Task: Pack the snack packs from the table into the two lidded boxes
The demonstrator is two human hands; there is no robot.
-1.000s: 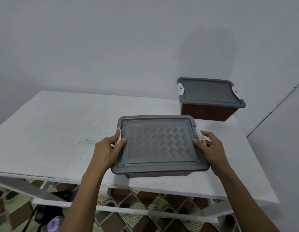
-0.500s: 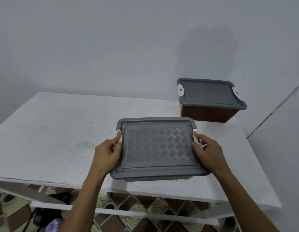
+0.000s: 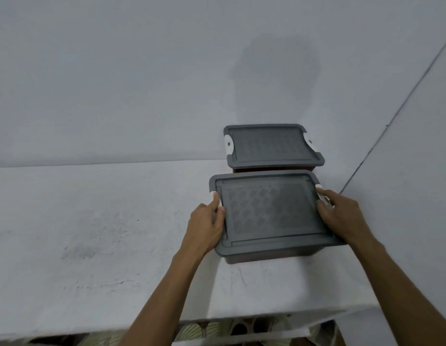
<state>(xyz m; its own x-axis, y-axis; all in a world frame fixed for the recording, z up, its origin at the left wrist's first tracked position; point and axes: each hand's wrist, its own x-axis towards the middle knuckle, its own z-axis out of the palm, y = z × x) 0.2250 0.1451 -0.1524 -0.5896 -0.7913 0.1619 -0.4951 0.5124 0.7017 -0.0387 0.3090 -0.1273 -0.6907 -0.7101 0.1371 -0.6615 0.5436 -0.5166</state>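
Near box [image 3: 269, 211]: my left hand [image 3: 207, 226], right hand [image 3: 341, 216] grip its end latches for level handling, just short of far box [image 3: 269, 146].

Single view: head-worn wide-angle cam, tilted fwd & down. Faces across scuffed white-painted table top [image 3: 92, 233] toward plain pale grey wall [image 3: 142, 71], room corner at right. Close range: grey-lidded brown plastic box [image 3: 269, 211] right of centre, second such box [image 3: 272, 146] just behind. Patterned floor tiles [image 3: 217, 328] glimpsed at bottom edge, below table's near edge.
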